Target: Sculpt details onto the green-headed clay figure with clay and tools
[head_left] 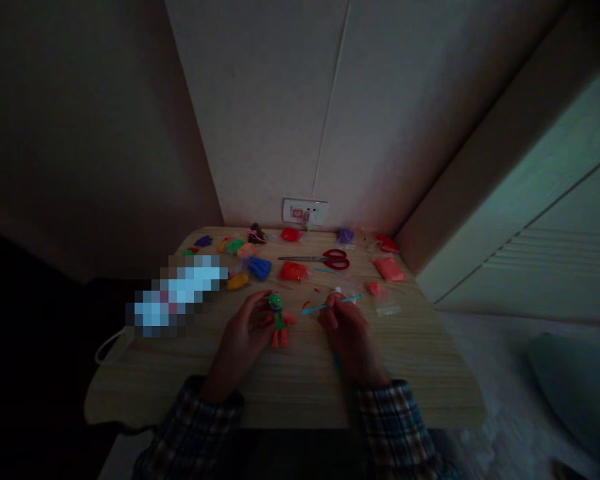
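Note:
A small clay figure (279, 320) with a green head and body and pinkish-red arms and legs is upright in my left hand (243, 340). My left fingers curl round its back and side. In my right hand (347, 333) is a thin blue modelling tool (320, 308), pinched between thumb and fingers. Its flat end points left towards the figure, a short gap away. Small red clay scraps (307, 305) lie on the table between the hands. Something small and white shows just behind my right fingers, partly hidden.
Red-handled scissors (336, 259) lie behind the hands on the wooden table (290, 407). Bagged clay surrounds them: red (294, 271), blue (260, 268), purple (345, 235), coral (389, 269). A pixelated bright object (177, 297) with a white cord is at left. A wall socket (305, 212) is behind.

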